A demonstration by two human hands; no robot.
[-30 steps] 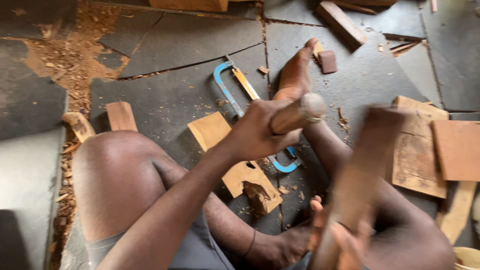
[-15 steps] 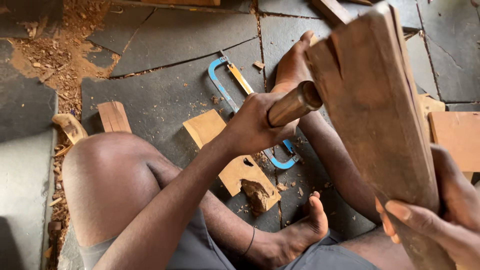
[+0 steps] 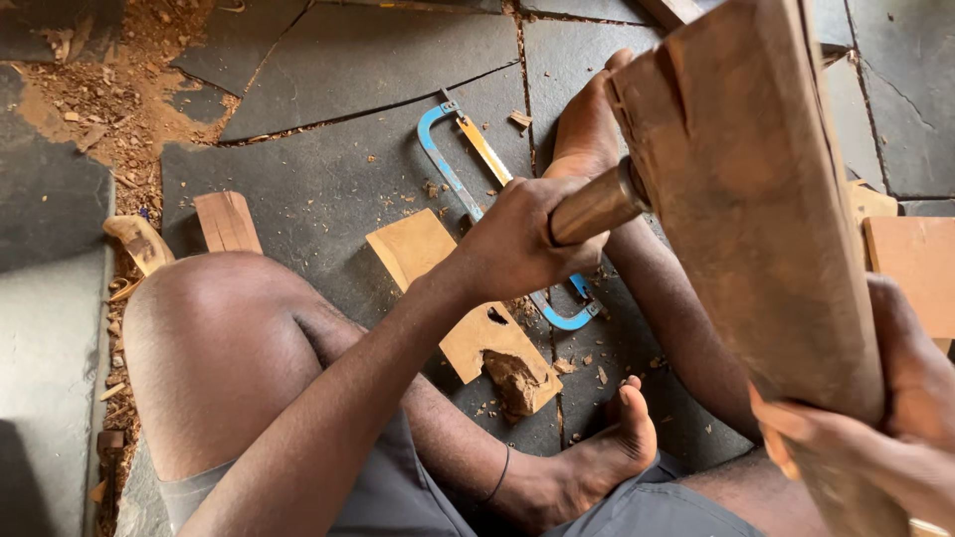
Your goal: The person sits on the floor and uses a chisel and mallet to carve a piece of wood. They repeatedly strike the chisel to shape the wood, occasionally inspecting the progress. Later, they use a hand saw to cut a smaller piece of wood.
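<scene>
With the left hand (image 3: 522,244) gripping a round wooden handle (image 3: 597,207) against the tall wooden board (image 3: 746,209) that the right hand (image 3: 875,438) clasps at its lower end, steadying the board upright should keep the tool from slipping toward the bare foot (image 3: 587,124).

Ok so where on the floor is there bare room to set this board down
The dark stone slabs beyond the blue hacksaw are barest, and the patch between the small wood offcut and the hacksaw. It is crowded between the feet, around the flat board, and at right by the stacked boards.
</scene>
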